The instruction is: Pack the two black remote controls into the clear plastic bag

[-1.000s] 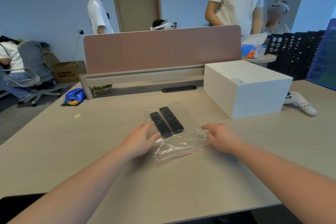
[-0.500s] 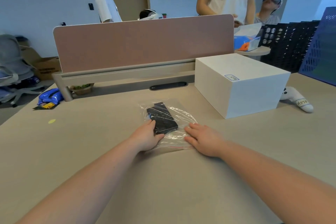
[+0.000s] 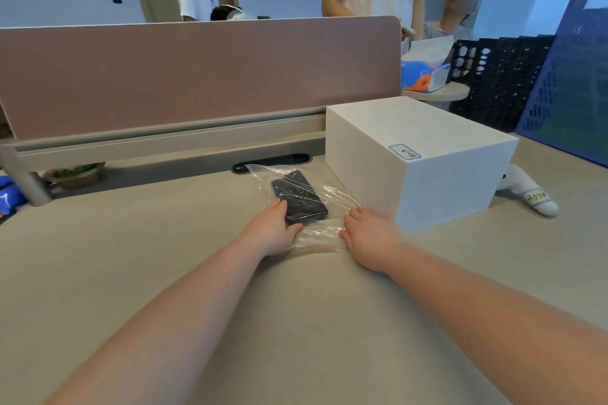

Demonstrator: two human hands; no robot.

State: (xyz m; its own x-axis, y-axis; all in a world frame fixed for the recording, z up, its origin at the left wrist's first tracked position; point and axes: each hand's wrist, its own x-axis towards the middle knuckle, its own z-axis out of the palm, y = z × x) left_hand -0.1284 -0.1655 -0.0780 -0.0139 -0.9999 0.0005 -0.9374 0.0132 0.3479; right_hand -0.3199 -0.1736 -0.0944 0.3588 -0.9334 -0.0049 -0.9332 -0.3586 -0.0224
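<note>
On a desk, the left hand point(image 3: 274, 232) grips two black remotes point(image 3: 301, 199), apparently inside a clear bag point(image 3: 324, 227), while the right hand point(image 3: 370, 235) presses open-fingered, steadying its edge.

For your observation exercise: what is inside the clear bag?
Two black remotes lie side by side inside the bag. The left hand covers their near ends.

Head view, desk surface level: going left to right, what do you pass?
Blue packet → bowl of greens → left hand → black remotes in the clear bag → right hand → white box → white controller.
</note>
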